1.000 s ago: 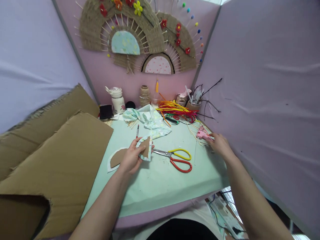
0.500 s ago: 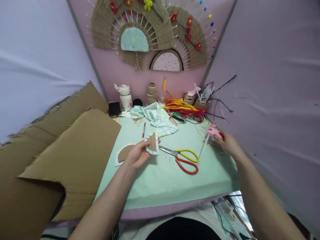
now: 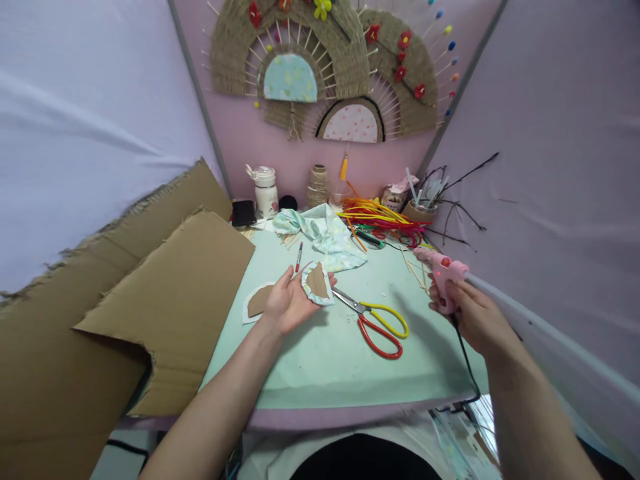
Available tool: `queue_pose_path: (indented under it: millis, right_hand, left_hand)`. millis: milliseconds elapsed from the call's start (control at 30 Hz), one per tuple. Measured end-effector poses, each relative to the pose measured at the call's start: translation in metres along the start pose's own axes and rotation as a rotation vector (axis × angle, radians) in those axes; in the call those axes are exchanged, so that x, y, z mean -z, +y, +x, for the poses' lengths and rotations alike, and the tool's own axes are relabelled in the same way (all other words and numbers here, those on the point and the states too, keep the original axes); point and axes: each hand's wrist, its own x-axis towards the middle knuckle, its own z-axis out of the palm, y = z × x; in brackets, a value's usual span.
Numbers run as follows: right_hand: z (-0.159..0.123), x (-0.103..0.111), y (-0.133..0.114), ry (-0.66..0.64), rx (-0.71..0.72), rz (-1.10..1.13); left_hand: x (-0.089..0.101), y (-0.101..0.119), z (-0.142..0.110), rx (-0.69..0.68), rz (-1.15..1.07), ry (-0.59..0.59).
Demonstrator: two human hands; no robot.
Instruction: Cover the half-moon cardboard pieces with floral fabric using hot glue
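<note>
My left hand (image 3: 287,307) is turned palm up, with a small cardboard half-circle (image 3: 317,281) resting on its fingers. Patterned light-blue fabric is folded over the edge of that piece. My right hand (image 3: 470,307) grips a pink hot glue gun (image 3: 443,273), raised over the right side of the table with its nozzle toward the left. A long whitish glue stick (image 3: 493,293) sticks out of the gun's back. Beside my left hand lies another cardboard half-circle (image 3: 259,301) on white-edged fabric, partly covered by the hand. Scissors (image 3: 373,313) with yellow and red handles lie between my hands.
Large cardboard sheets (image 3: 175,280) cover the left side. Toward the back are crumpled patterned fabric (image 3: 327,233), a red pen (image 3: 299,257), pipe cleaners (image 3: 385,217), twine (image 3: 318,187), a white bottle (image 3: 265,193) and a pot of twigs (image 3: 420,210). The gun's black cord (image 3: 469,360) hangs over the front edge.
My right hand has lifted the glue gun and brought it upright, nozzle now leftward. In my left hand, the half-circle has turned and lies flatter on the opened-out fingers. The view has shifted slightly left.
</note>
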Motion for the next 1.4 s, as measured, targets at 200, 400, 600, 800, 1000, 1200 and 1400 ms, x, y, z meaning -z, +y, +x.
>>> queue_pose_path:
  millis: [200,400,600,800,1000,1200,1400]
  right_hand:
    - [-0.032,-0.037,-0.047,-0.378,-0.370,0.707]
    - [-0.055,-0.072,-0.061,-0.433,-0.210,0.357]
    - [-0.064,-0.085,-0.062,-0.404,-0.055,0.008]
    - [-0.069,-0.085,-0.062,-0.323,0.103,-0.058]
    - [-0.072,-0.085,-0.064,-0.302,0.139,-0.015]
    - [-0.073,-0.085,-0.063,-0.300,0.176,0.017]
    - [-0.074,-0.086,-0.061,-0.275,0.226,0.003]
  left_hand:
    - [-0.001,-0.017,0.002,-0.069,-0.097,0.083]
    - [0.001,-0.034,0.002,-0.149,-0.156,0.146]
    - [0.001,-0.042,0.001,-0.246,-0.051,0.064]
    - [-0.002,-0.046,-0.003,-0.260,0.049,0.107]
    - [-0.004,-0.048,-0.005,-0.279,0.090,-0.007]
    - [-0.001,-0.051,-0.006,-0.288,0.157,-0.042]
    - [-0.004,-0.051,-0.008,-0.288,0.232,-0.021]
